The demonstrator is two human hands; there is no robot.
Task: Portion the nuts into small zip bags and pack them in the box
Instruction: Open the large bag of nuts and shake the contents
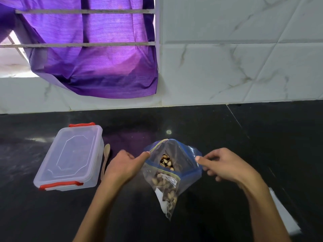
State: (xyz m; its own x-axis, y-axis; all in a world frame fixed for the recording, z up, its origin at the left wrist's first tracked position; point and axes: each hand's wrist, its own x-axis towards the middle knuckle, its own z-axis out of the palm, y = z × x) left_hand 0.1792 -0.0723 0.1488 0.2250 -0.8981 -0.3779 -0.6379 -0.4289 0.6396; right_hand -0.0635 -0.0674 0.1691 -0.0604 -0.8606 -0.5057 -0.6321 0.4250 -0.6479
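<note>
Both hands hold one large zip bag (172,173) up over the black counter (209,130), its mouth pulled wide. The left hand (125,165) pinches the left edge of the blue-banded opening between thumb and curled fingers; the right hand (222,165) pinches the right edge likewise. Between the two grips the mouth gapes, and nuts (167,162) in pale shells show through it; more show through the clear wall lower in the bag, below both grips. A white label patch lies on the bag's front. Whether the bag's lower tip touches the counter cannot be told. Just left of the left hand a wooden spoon (106,158) lies on the counter, its lower end hidden behind that hand. Left of the spoon and just beside it stands a clear plastic box (70,158), lid on, with red clasps at both ends. Beyond the grips, purple cloth (97,58) hangs against a barred window beside the tiled wall.
</note>
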